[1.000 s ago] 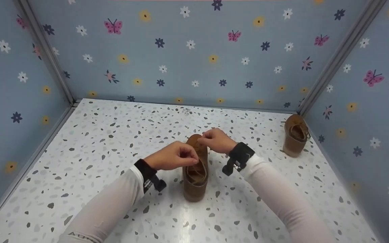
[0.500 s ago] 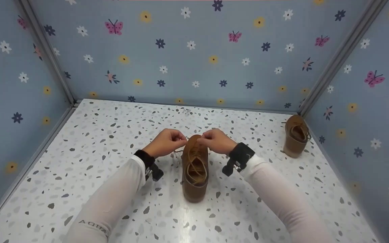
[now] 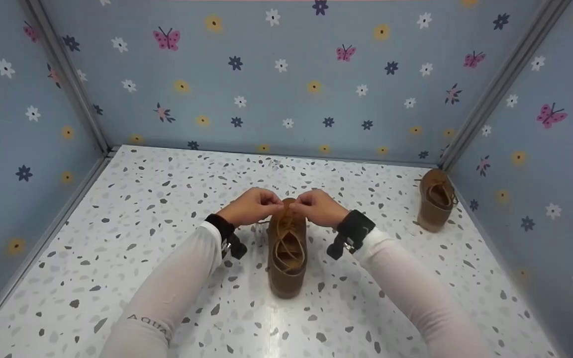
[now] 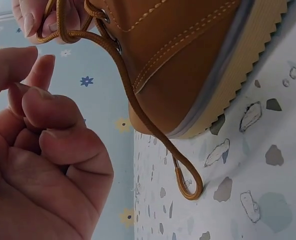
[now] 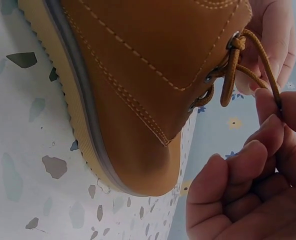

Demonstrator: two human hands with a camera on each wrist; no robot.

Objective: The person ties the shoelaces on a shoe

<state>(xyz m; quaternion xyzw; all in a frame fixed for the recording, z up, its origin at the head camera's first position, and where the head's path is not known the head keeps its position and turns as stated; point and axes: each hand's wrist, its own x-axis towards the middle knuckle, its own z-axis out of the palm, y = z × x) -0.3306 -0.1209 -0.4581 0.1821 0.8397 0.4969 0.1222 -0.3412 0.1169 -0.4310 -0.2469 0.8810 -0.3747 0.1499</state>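
Note:
A brown lace-up shoe stands on the floor, toe away from me. My right hand pinches its brown shoelace between thumb and forefinger above the toe; the right wrist view shows a loop running from the eyelets to these fingers. Opposite it, my left hand hovers at the shoe's left side, fingers loosely bent. In the left wrist view its fingertips lie just below the lace loop, with no lace visible between them. One lace end hangs in a bend beside the toe.
A second brown shoe, also laced, stands at the far right by the side wall. Blue panels with flowers and butterflies enclose a white speckled floor. Each wrist wears a black strap with a small camera.
My left hand has gone from above the shoe's opening forward to the left of the toe, then slightly right toward the right hand. The right hand stays at the lace.

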